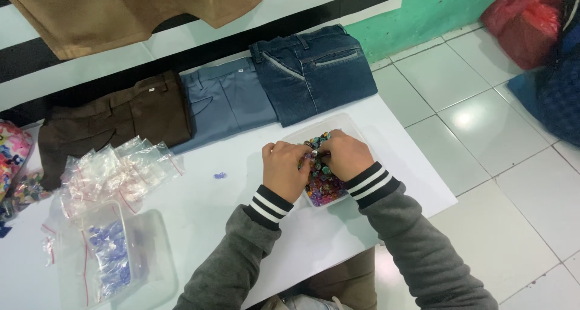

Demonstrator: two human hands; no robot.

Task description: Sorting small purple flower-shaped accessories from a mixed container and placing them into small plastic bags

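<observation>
The small multicoloured buttons (323, 186) fill a clear shallow tray (353, 129) at the table's right edge; they look light, hard and slippery, best pinched singly at the rim. The left hand (285, 168) and right hand (344, 155) meet over them, fingertips closed together on a few pieces. Folded trousers (311, 71) lie beyond.

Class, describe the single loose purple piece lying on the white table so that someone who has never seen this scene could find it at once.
Start at the white table and find the person's left hand over the clear tray of mixed beads. Just left of that hand, before the heap of small clear bags, lies the small purple piece. It alone sits bare on the tabletop, outside any bag or tray.
</observation>
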